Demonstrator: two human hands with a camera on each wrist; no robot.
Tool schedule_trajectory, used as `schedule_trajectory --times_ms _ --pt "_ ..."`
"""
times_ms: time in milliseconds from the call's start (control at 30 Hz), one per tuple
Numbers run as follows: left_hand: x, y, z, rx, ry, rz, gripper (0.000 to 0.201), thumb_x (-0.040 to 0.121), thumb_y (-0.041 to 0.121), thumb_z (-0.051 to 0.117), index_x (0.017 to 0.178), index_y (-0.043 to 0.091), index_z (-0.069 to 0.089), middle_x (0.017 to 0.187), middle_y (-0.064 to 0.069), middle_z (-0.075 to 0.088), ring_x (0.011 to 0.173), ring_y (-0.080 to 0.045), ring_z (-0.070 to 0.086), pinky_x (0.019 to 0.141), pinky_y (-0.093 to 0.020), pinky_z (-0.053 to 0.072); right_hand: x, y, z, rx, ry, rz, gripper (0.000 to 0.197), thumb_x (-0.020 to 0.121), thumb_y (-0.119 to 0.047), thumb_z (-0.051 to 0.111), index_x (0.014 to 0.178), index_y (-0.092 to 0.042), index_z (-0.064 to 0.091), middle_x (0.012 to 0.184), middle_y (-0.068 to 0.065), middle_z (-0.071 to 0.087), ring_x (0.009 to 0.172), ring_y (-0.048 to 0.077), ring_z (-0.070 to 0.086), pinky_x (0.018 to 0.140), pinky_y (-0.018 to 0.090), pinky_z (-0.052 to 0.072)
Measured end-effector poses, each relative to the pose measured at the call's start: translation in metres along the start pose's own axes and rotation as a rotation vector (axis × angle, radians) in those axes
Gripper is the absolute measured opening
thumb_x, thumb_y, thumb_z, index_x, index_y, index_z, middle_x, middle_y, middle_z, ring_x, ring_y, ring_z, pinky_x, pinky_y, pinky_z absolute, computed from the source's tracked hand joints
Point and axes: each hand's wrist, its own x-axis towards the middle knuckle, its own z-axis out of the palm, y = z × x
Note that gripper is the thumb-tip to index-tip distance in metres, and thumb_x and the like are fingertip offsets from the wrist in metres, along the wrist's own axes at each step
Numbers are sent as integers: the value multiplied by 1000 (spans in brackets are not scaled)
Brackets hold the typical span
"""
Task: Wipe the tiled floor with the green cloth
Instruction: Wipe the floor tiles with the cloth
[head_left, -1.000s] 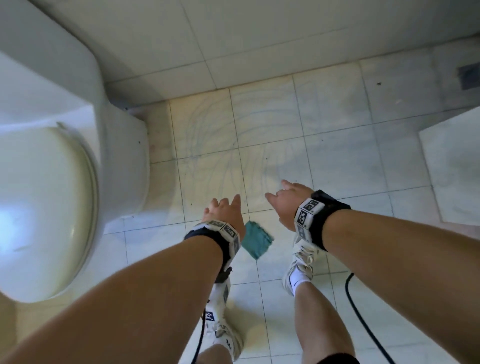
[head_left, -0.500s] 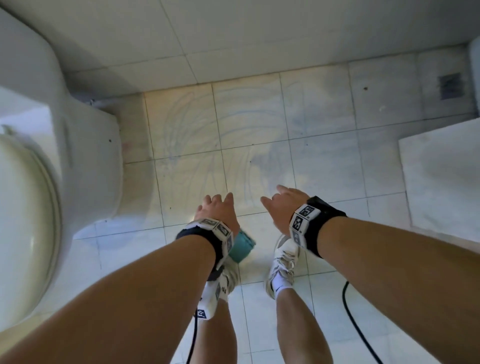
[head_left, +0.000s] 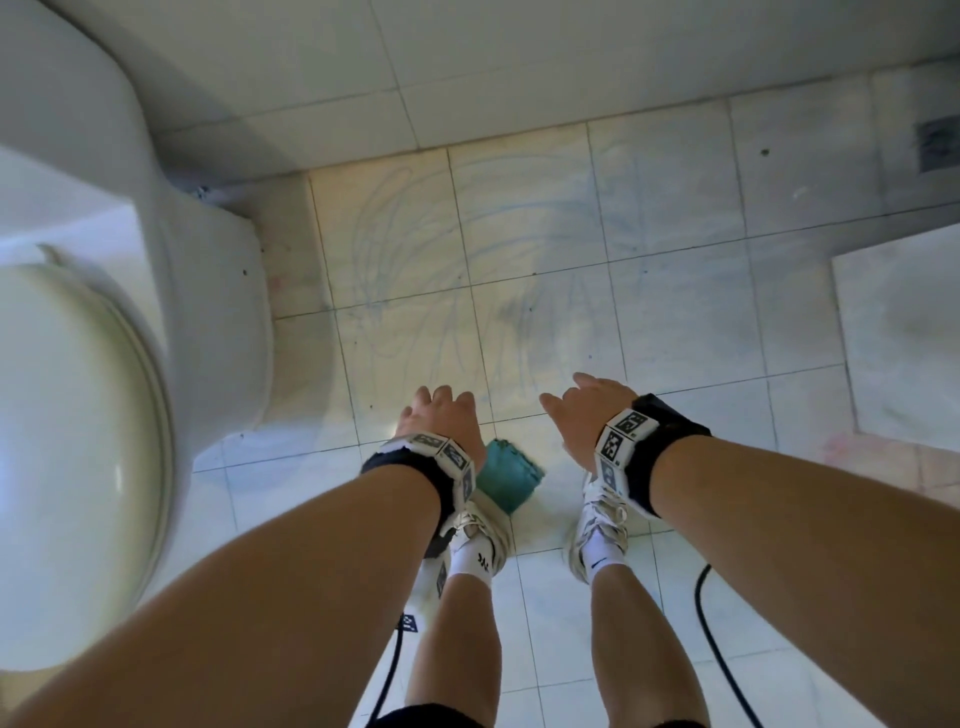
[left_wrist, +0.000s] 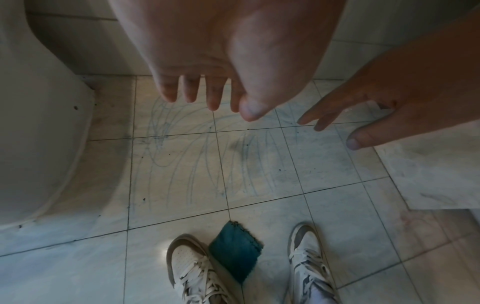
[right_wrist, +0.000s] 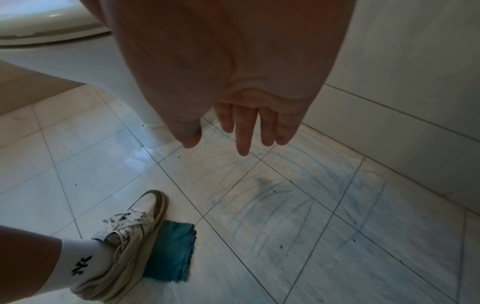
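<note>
The folded green cloth lies flat on the tiled floor between my two white sneakers, its left edge against the left shoe. The same cloth shows low in the left wrist view, and in the right wrist view the cloth sits beside that shoe. Blue scribble marks cover the tiles ahead of my feet. My left hand and right hand hang well above the floor, fingers straight and relaxed, holding nothing. Neither hand touches the cloth.
A white toilet fills the left side, its base close to my left foot. A pale raised slab stands at the right. A tiled wall runs along the back with a floor drain nearby. A black cable trails behind my right foot.
The head view swung right and back left. My left foot stepped forward beside the cloth. Both hands stayed open and raised, and the cloth stayed on the floor.
</note>
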Motion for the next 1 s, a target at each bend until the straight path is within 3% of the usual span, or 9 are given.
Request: schedule_trajectory --times_ms 200,600,800,900,1000 --pt "0 -2 5 31 -10 -31 52 86 11 50 137 15 43 143 -7 41 129 -27 36 105 -41 38 2 -10 -4 9 47 -41 55 94 -31 61 142 -17 38 123 5 63 135 30 40 105 44 43" --pt "15 51 11 -157 -2 -144 48 88 9 47 135 14 47 143 -7 42 131 -27 36 106 -43 41 14 35 15 -61 58 -192 54 87 -27 65 135 -17 42 116 7 64 125 32 48 100 44 44" --pt "55 55 64 -138 -59 -117 50 91 10 50 141 16 44 139 -7 47 128 -27 42 104 -43 43 48 31 47 -25 48 -192 43 94 -22 57 135 -15 44 119 8 63 123 30 49 100 41 44" --pt "87 51 107 -155 -146 -127 42 92 12 53 134 15 47 130 -9 53 123 -29 50 102 -46 45 83 21 73 -16 -4 -186 50 89 -24 64 134 -15 43 119 8 62 123 31 48 99 41 45" --pt "122 44 157 -156 -194 -169 40 91 15 59 128 12 48 123 -11 52 117 -31 53 99 -47 47 122 14 100 -27 -37 -175 53 87 -17 59 137 -14 41 118 10 63 124 31 48 95 40 47"
